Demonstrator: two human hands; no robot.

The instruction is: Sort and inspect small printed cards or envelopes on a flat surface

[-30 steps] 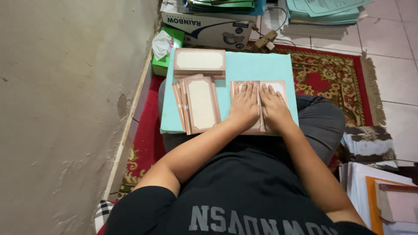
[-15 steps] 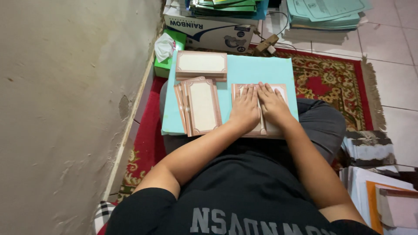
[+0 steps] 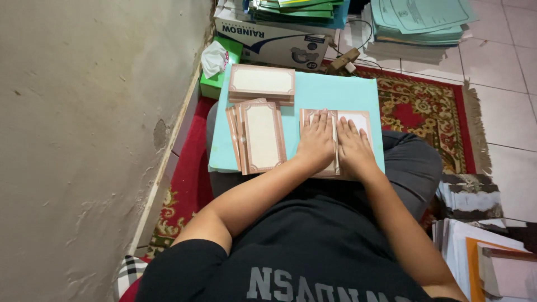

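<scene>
Two flat, open hands, left hand (image 3: 318,140) and right hand (image 3: 353,144), on a brown-bordered card (image 3: 358,119) atop teal board (image 3: 330,92).

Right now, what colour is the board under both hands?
Light turquoise board, plain with no pattern, resting on the lap; it shows best in the head view.

Head-worn view, steeply downward, close over lap board (image 3: 335,89).

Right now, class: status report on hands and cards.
Left hand, right hand flat on open bordered card. Card stack beside, clear. Nothing in the way.
</scene>
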